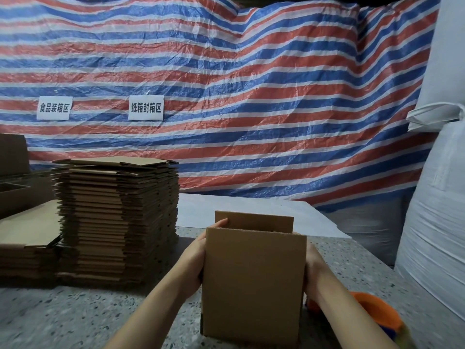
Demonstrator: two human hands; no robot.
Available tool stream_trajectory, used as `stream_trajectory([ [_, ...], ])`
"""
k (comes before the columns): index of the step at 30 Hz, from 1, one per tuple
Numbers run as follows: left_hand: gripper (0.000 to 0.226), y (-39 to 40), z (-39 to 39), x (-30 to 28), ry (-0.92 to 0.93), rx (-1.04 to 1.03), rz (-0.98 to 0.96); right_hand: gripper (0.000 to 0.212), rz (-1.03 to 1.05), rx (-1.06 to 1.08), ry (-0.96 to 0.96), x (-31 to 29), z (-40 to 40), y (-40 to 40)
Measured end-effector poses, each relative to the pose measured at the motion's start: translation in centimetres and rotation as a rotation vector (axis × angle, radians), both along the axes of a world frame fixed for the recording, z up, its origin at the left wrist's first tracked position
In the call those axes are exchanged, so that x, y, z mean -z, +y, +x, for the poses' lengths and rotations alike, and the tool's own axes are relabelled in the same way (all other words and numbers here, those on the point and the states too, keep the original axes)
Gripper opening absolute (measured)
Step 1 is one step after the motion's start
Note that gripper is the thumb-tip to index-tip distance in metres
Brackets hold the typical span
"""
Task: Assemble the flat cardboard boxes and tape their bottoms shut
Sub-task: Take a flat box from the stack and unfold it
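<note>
A small brown cardboard box (253,280) stands upright on the speckled table (75,318) right in front of me, its top flaps up. My left hand (198,255) grips its left side, fingertips hooked over the top edge. My right hand (313,270) holds the right side, mostly hidden behind the box wall. A tall stack of flat cardboard boxes (118,220) sits to the left. An orange tape dispenser (375,313) lies by my right forearm.
A lower pile of flat boxes (27,238) lies at the far left, with assembled boxes (12,172) behind it. A striped tarp (226,96) with two paper signs hangs at the back. Big white sacks (435,222) stand to the right.
</note>
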State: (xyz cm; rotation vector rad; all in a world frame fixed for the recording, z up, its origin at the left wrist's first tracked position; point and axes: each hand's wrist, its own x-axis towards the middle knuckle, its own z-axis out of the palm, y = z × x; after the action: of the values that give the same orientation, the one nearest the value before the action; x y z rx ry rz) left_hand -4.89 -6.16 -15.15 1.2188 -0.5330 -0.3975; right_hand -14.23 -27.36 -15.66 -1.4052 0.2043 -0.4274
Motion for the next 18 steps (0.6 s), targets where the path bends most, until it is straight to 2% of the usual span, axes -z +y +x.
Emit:
stream_trajectory([
  [4,0.019,0.1,0.4,0.1,-0.033,0.005,0.029,0.048,-0.088,-0.02,0.077,-0.7,-0.3,-0.1],
  [8,0.018,0.5,0.6,0.6,-0.079,-0.002,0.049,0.039,-0.091,-0.014,0.079,-0.8,-0.7,0.2],
  [10,0.032,0.4,0.5,0.8,-0.092,-0.042,0.073,0.037,-0.077,0.0,0.076,-0.8,-0.8,0.4],
  [12,0.06,0.5,0.5,0.8,-0.068,-0.055,0.11,0.035,-0.065,0.012,0.074,-0.9,-0.9,0.6],
  [14,0.081,0.9,0.8,0.9,-0.115,0.039,0.1,0.03,-0.072,0.029,0.077,-0.8,-0.8,0.6],
  [16,0.09,1.8,1.1,1.0,-0.217,0.154,0.101,0.026,-0.079,0.034,0.077,-0.9,-0.8,0.6],
  [18,0.09,2.3,1.2,1.1,-0.237,0.187,0.156,0.024,-0.076,0.036,0.07,-0.9,-0.7,0.5],
])
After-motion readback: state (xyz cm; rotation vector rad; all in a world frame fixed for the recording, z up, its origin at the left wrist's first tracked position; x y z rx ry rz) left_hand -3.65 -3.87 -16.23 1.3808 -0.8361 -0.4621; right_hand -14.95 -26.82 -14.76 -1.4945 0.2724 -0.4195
